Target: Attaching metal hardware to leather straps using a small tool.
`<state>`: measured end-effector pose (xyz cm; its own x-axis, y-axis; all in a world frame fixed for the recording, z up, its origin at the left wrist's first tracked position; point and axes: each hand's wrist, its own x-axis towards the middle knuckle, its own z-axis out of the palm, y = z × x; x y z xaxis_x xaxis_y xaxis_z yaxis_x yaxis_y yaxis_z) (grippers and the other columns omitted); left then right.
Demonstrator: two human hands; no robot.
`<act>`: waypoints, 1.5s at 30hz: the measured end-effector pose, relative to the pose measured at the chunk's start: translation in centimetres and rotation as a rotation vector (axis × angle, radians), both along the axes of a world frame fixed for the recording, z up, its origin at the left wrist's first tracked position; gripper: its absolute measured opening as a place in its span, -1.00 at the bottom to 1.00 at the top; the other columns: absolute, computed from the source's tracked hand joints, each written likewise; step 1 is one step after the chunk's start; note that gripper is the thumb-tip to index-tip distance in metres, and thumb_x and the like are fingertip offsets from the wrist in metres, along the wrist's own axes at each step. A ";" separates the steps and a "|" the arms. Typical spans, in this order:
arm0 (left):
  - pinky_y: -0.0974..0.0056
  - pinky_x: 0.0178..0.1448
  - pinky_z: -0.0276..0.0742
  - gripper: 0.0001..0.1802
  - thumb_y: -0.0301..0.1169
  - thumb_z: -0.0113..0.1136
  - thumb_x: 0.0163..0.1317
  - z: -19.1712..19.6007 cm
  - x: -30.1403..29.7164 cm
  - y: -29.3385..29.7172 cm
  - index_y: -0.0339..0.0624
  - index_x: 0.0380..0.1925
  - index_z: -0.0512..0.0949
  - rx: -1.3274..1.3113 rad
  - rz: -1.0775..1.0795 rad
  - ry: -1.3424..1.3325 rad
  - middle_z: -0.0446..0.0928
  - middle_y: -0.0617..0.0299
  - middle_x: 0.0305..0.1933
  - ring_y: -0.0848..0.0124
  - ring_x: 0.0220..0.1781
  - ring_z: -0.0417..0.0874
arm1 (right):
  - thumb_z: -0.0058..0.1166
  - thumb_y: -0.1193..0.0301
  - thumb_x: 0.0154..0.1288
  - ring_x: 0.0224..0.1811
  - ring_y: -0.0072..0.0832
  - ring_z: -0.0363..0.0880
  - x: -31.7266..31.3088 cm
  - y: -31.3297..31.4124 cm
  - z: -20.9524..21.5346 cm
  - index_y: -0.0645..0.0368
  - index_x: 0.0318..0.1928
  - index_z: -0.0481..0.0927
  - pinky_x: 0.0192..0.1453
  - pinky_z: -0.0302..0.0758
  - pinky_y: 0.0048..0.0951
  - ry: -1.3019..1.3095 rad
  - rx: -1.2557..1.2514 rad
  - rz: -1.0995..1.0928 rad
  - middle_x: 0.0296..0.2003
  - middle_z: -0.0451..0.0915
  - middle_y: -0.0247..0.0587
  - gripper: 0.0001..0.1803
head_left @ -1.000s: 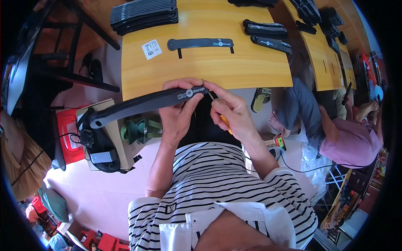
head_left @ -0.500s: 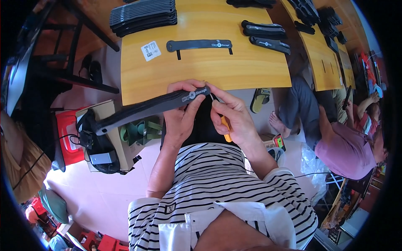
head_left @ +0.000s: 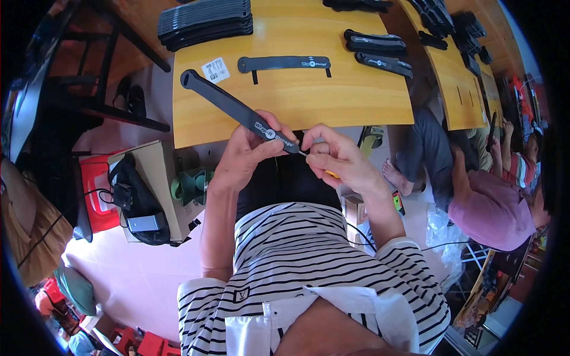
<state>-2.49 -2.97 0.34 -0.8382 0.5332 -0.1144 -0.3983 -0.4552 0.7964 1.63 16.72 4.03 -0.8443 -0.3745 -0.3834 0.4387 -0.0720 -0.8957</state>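
“Yellow wood tops the table (head_left: 362,98), and pale floor (head_left: 148,273) shows on its near side. How does the person grip things there?”

“With the left hand (head_left: 243,157), thumb above and fingers beneath, pinching a dark strap (head_left: 228,107) close to its lower end. Just beside it, off the table's near edge, the right hand (head_left: 350,163) pinches a yellow-handled tool (head_left: 331,174), its other fingers curled in.”

“Does the tool reach the strap?”

“Its thin metal shaft meets the strap's lower end. Exactly where the tip sits is too small to tell.”

“And the strap itself, how does it look?”

“Charcoal and matte, long, straight and stiff-looking, with rounded ends. White lettering and a round white emblem run along the lower part, and the upper end has a dark-rimmed hole. Whether it is one band or several layers cannot be told.”

“Where does it lie against the table?”

“Slantwise across the near edge: the holed end is over the table's left part, the lettered end on the person's side.”

“What is farther out?”

“Near the table's middle, a similar band (head_left: 279,63) lies flat, with two short black strips (head_left: 255,78) jutting from under it. Left of that is a white label (head_left: 215,69). A ridged stack of dark bands (head_left: 205,24) fills the table's far left corner, and two dark bundles (head_left: 375,43) rest toward its right side. Right of the table sits a co-worker in a pink top (head_left: 493,207); left of its near edge stands a carton (head_left: 151,157) with a black bag (head_left: 132,190) against it.”
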 end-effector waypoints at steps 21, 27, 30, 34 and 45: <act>0.40 -0.05 0.46 -0.74 -0.65 0.08 0.13 -1.3 1.6 2.2 -0.26 -0.19 0.32 -0.144 0.336 0.262 0.46 0.12 -0.17 0.45 -0.12 0.51 | -0.07 0.47 0.31 -0.80 -0.72 0.18 0.5 -1.3 -3.4 0.14 -0.28 0.30 -0.77 -0.02 -0.70 -0.066 -0.234 -0.225 -0.66 0.34 -0.38 -0.91; 0.35 -0.08 0.56 -0.77 -0.51 0.11 0.17 0.9 0.4 0.1 -0.23 -0.18 0.35 -0.113 0.038 -0.027 0.51 0.09 -0.21 0.39 -0.15 0.57 | -0.05 0.55 0.27 -0.77 -0.75 0.19 0.5 -0.5 -1.7 0.18 -0.28 0.31 -0.73 0.05 -0.73 0.113 0.019 -0.054 -0.67 0.35 -0.42 -0.91; 0.35 -0.12 0.60 -0.75 -0.49 0.13 0.17 0.4 0.2 -0.8 -0.26 -0.17 0.36 0.009 -0.108 -0.143 0.51 0.07 -0.23 0.37 -0.18 0.60 | -0.04 0.56 0.26 -0.76 -0.75 0.20 0.5 -0.6 -0.7 0.19 -0.26 0.31 -0.71 0.08 -0.73 0.148 0.054 0.002 -0.66 0.34 -0.42 -0.89; 0.36 -0.12 0.62 -0.76 -0.47 0.13 0.18 0.3 0.1 -1.3 -0.28 -0.18 0.36 0.024 -0.150 -0.169 0.51 0.05 -0.23 0.36 -0.20 0.61 | -0.04 0.56 0.25 -0.72 -0.75 0.25 0.4 -0.7 -0.3 0.21 -0.22 0.32 -0.69 0.13 -0.72 0.160 0.038 0.064 -0.64 0.36 -0.41 -0.87; 0.30 -0.09 0.63 -0.74 -0.45 0.09 0.22 0.1 0.4 -1.1 -0.32 -0.14 0.34 0.032 -0.075 -0.238 0.45 0.13 -0.23 0.31 -0.19 0.61 | -0.06 0.61 0.23 -0.67 -0.70 0.33 1.0 -1.9 -2.1 0.23 0.04 0.43 -0.62 0.24 -0.70 0.405 0.101 -0.081 -0.62 0.42 -0.34 -0.67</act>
